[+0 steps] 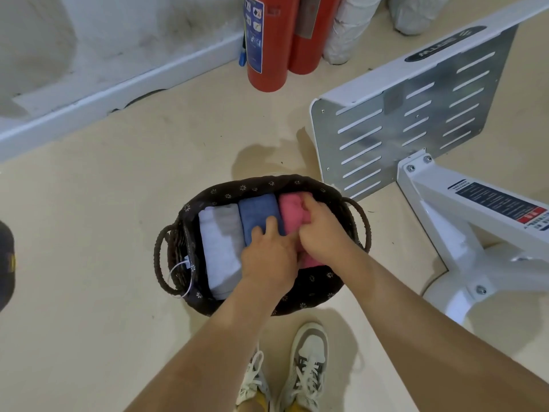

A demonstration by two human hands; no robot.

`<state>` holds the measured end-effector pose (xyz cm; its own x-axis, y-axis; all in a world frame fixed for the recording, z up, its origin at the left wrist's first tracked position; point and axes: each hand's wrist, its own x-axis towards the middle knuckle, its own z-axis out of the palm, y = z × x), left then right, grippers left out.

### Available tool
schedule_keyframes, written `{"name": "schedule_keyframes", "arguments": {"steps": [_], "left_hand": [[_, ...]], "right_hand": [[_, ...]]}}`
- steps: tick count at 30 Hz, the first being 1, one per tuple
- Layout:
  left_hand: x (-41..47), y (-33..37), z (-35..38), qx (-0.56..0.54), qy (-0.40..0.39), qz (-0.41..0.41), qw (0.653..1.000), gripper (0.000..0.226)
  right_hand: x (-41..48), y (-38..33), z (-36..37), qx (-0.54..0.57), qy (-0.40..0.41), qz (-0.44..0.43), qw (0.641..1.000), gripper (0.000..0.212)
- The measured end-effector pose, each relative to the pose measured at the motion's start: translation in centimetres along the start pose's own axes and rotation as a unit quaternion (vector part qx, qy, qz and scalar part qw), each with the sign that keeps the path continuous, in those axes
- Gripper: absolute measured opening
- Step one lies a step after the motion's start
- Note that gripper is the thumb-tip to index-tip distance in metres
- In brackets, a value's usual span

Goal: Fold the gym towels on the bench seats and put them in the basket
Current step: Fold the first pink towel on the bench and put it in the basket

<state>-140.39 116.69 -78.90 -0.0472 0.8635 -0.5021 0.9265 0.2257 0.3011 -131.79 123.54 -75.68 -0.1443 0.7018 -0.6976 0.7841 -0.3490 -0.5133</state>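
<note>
A dark woven basket (pixel 312 288) with a flowered lining stands on the floor in front of my feet. Three folded towels lie in it side by side: a light grey towel (pixel 219 248) on the left, a blue towel (pixel 257 211) in the middle, a pink towel (pixel 289 209) on the right. My left hand (pixel 267 257) lies on the blue towel with its fingers bent down at the seam beside the pink one. My right hand (pixel 322 230) grips the pink towel and covers most of it.
A white gym machine frame (pixel 463 209) with a slotted metal plate (pixel 416 120) stands close to the basket's right. Two red fire extinguishers (pixel 267 46) stand by the back wall. My shoes (pixel 306 370) are just behind the basket. A dark object (pixel 6 260) sits at the left edge.
</note>
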Motion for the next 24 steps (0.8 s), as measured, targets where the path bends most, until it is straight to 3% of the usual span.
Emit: {"name": "schedule_keyframes", "arguments": {"steps": [4, 9, 12, 18, 24], "left_hand": [[-0.5, -1.0, 0.2, -0.081, 0.065, 0.003, 0.995, 0.049], [-0.9, -1.7, 0.2, -0.072, 0.015, 0.043, 0.996, 0.065], [-3.5, -1.3, -1.8, -0.138, 0.036, 0.038, 0.989, 0.058], [-14.2, 1.4, -11.6, -0.282, 0.123, -0.042, 0.951, 0.031], [-26.6, 7.6, -24.7, -0.347, 0.229, -0.034, 0.909, 0.021]], "right_hand": [[-1.3, 0.1, -0.9, 0.100, 0.016, 0.038, 0.994, 0.058], [-2.7, 0.9, 0.0, 0.260, -0.013, 0.084, 0.962, 0.052], [-4.8, 0.2, -0.7, 0.316, -0.014, 0.106, 0.943, 0.058], [-16.0, -3.8, -7.4, 0.268, 0.004, 0.033, 0.963, 0.036], [-32.3, -7.5, -16.3, 0.211, 0.058, -0.073, 0.973, 0.024]]}}
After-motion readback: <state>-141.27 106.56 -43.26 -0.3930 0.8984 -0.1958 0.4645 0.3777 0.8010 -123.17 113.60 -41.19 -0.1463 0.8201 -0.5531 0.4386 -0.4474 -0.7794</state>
